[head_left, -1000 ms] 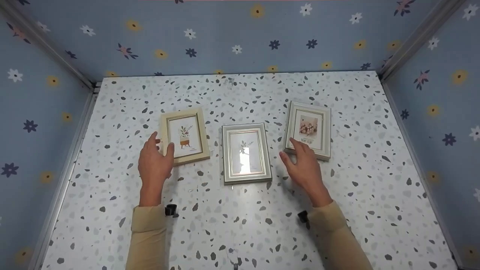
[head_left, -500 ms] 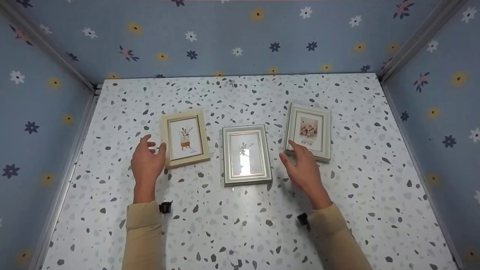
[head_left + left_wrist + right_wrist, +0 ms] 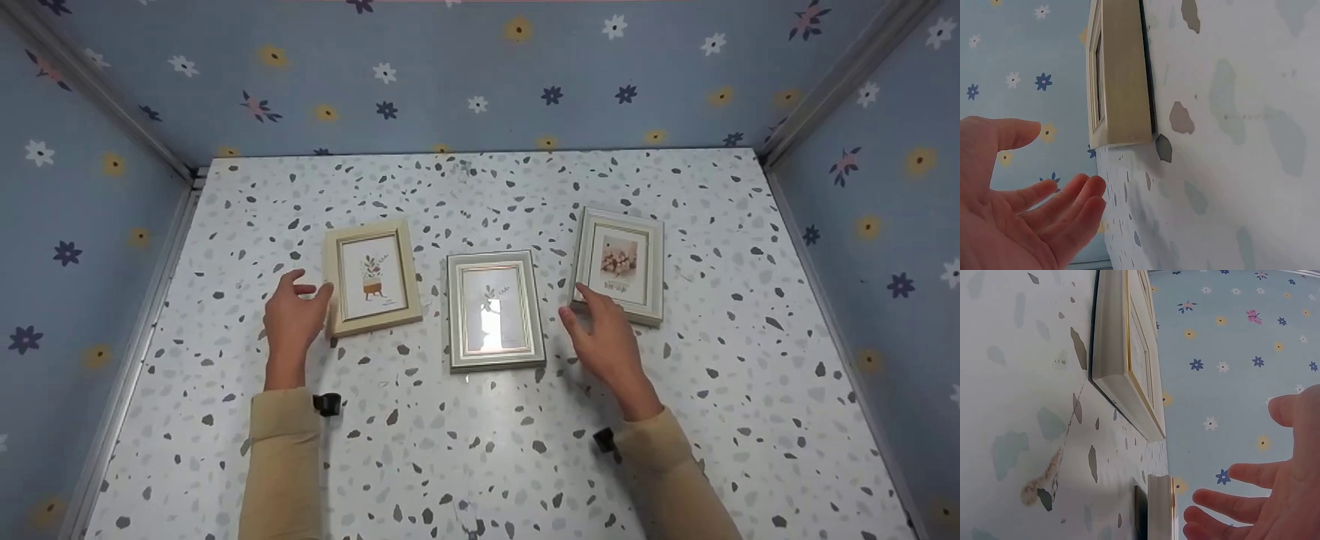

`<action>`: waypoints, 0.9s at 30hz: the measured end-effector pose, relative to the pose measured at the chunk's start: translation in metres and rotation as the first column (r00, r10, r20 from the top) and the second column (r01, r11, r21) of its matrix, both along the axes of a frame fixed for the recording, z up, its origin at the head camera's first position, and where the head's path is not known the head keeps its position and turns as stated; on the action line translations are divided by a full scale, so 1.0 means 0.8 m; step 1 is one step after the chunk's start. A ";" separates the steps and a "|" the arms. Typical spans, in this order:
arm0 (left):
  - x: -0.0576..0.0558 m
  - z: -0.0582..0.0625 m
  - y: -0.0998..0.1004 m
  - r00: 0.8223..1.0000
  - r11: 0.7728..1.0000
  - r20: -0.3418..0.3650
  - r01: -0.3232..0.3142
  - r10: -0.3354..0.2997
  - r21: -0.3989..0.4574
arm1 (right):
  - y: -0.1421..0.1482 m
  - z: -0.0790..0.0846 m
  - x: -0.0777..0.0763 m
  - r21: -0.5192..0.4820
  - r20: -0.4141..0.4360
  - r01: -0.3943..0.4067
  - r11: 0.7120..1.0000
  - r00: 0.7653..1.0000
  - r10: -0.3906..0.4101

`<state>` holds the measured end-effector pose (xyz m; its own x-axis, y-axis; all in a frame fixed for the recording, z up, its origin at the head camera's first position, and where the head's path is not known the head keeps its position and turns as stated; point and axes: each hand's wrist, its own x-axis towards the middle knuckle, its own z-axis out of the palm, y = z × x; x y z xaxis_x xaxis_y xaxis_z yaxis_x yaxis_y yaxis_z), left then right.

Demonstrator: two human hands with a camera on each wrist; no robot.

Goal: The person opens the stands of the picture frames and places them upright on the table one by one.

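Note:
Three picture frames lie face up on the speckled tabletop. The cream picture frame (image 3: 373,277), with a potted-plant print, is on the left. My left hand (image 3: 295,315) hovers beside its left edge, thumb and fingers apart and holding nothing, as the left wrist view also shows. In the middle lies a silver-grey picture frame (image 3: 495,310) with glare on its glass. At the right is a whitish picture frame (image 3: 619,266) with a pink flower photo. My right hand (image 3: 606,337) is over its lower left corner, fingers loosely spread and empty. In the right wrist view the hand (image 3: 1264,495) is clear of the frames.
The white speckled table (image 3: 480,457) is enclosed by blue flower-patterned walls (image 3: 480,67) at the back and both sides. A black wrist-camera piece (image 3: 327,405) sits by the left sleeve, another black piece (image 3: 604,440) by the right sleeve.
My left hand has moved left, off the cream picture frame's lower left corner to beside its left edge. The right hand and the three picture frames stay in place.

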<state>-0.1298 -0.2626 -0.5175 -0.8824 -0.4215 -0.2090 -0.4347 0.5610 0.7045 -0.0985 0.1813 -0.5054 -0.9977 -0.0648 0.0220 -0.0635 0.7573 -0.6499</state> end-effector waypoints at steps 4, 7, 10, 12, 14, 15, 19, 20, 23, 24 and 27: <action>-0.006 -0.001 -0.003 0.998 0.999 0.062 0.000 -0.003 0.051 | -0.001 0.000 0.001 -0.001 0.007 -0.007 1.000 1.000 0.007; -0.011 0.000 -0.004 0.996 0.998 0.085 0.013 -0.018 0.060 | -0.002 0.000 0.002 -0.003 0.016 -0.009 1.000 1.000 0.009; -0.015 0.000 -0.003 0.995 0.997 0.095 0.027 -0.034 0.075 | -0.004 0.000 0.002 -0.011 0.025 -0.002 1.000 1.000 0.002; -0.019 -0.001 -0.002 0.994 0.996 0.100 0.036 -0.045 0.087 | -0.005 0.001 0.003 -0.017 0.024 0.004 1.000 1.000 -0.003; -0.021 -0.003 -0.001 0.993 0.995 0.108 0.043 -0.053 0.093 | -0.006 0.001 0.003 -0.023 0.022 0.004 1.000 1.000 -0.004; -0.022 -0.004 -0.001 0.992 0.994 0.111 0.048 -0.059 0.097 | -0.006 0.001 0.002 -0.022 0.020 0.004 1.000 1.000 -0.004; -0.026 -0.010 0.000 0.991 0.993 0.116 0.060 -0.072 0.105 | -0.006 -0.001 0.002 -0.020 0.012 -0.012 1.000 1.000 0.012; -0.026 -0.011 0.000 0.991 0.992 0.114 0.065 -0.077 0.105 | -0.006 -0.001 0.002 -0.018 0.012 -0.017 1.000 1.000 0.017; -0.029 -0.015 0.000 0.991 0.992 0.107 0.075 -0.086 0.101 | -0.006 -0.003 0.002 -0.012 0.011 -0.028 1.000 1.000 0.028; -0.030 -0.017 0.001 0.991 0.992 0.104 0.077 -0.087 0.096 | -0.006 -0.003 0.002 -0.011 0.011 -0.031 0.999 0.999 0.031; -0.033 -0.021 0.004 0.992 0.993 0.088 0.079 -0.087 0.092 | -0.005 -0.004 0.002 -0.019 0.009 -0.031 0.999 0.999 0.032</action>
<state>-0.1566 -0.2593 -0.5346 -0.8889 -0.3243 -0.3234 -0.4544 0.5353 0.7120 -0.0965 0.1771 -0.5085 -0.9953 -0.0959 0.0139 -0.0808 0.7424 -0.6651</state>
